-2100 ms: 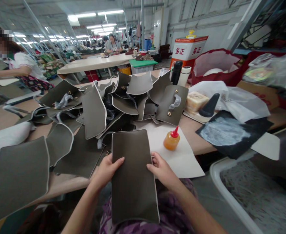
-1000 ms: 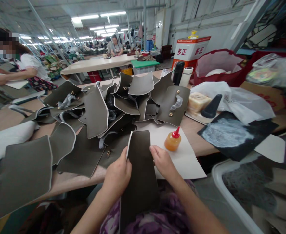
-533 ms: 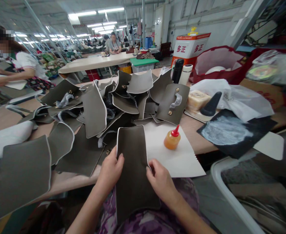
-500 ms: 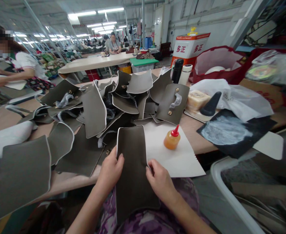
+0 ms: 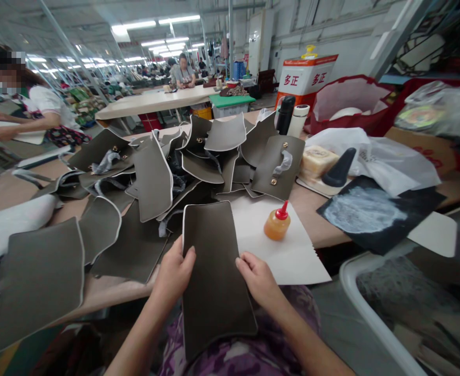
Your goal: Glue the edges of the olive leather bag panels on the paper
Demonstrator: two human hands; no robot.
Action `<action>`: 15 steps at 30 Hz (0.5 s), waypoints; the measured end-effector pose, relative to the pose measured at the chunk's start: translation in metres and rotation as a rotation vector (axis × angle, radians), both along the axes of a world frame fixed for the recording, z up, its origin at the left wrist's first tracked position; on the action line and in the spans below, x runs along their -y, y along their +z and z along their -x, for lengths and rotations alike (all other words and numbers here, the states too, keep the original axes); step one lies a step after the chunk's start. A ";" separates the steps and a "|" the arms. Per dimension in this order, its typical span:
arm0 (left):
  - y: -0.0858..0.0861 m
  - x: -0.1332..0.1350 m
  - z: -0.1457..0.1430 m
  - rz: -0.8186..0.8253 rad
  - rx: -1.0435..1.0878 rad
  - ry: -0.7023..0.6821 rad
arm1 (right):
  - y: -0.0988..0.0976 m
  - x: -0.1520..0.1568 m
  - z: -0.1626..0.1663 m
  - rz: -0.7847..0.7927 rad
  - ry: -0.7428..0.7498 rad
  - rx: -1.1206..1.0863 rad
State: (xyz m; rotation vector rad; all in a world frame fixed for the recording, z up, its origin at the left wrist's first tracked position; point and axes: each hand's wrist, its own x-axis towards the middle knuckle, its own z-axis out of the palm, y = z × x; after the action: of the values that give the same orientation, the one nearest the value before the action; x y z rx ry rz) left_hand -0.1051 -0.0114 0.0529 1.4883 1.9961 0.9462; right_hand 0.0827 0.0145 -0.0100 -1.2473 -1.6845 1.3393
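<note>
Workshop: a big, cluttered hall was lit by ceiling strip lights [image 5: 179,20], with a co-worker in a white top [image 5: 48,107] seen off to the left and another person [image 5: 183,74] way at the back.
Tabletop [image 5: 310,214]: pretty much buried under a messy pile of grey-brown pieces [image 5: 153,177], pale-edged, some fitted with gold-coloured hardware and wrapped handles [image 5: 282,163].
Grey-brown panel [image 5: 214,277]: held up between both hands at the near edge, tilted, with its lower end over the purple patterned clothing [image 5: 233,357].
Left hand [image 5: 175,269]: the left edge was gripped, thumb laid on the front face, fingers mostly hidden behind.
Right hand [image 5: 258,274]: the right edge was pinched between thumb and fingers, a bit below the corner.
White sheet [image 5: 296,261]: spread just right of the panel, with an amber bottle [image 5: 276,224] stood upright on it, red nozzle up.
Right side: a black sheet [image 5: 365,211] was smeared white, and a white-rimmed bin [image 5: 346,282] was parked below, contents too blurry to name.
</note>
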 end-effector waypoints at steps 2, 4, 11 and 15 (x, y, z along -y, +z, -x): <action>0.002 0.000 0.006 0.002 0.023 0.044 | 0.003 -0.001 -0.005 0.160 0.084 -0.192; 0.004 0.000 0.012 -0.004 0.028 0.087 | 0.006 0.001 -0.010 0.286 0.145 -0.309; 0.000 0.000 0.016 -0.053 0.037 0.136 | 0.004 0.016 -0.002 -0.088 0.043 0.159; 0.003 -0.001 0.019 -0.092 0.069 0.136 | 0.000 0.017 0.001 -0.238 0.017 0.270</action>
State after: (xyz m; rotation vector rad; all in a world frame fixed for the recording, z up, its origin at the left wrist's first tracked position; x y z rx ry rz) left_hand -0.1241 -0.0107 0.0557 1.3621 2.0493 1.1440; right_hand 0.0818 -0.0021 -0.0104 -1.3186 -1.9779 0.9770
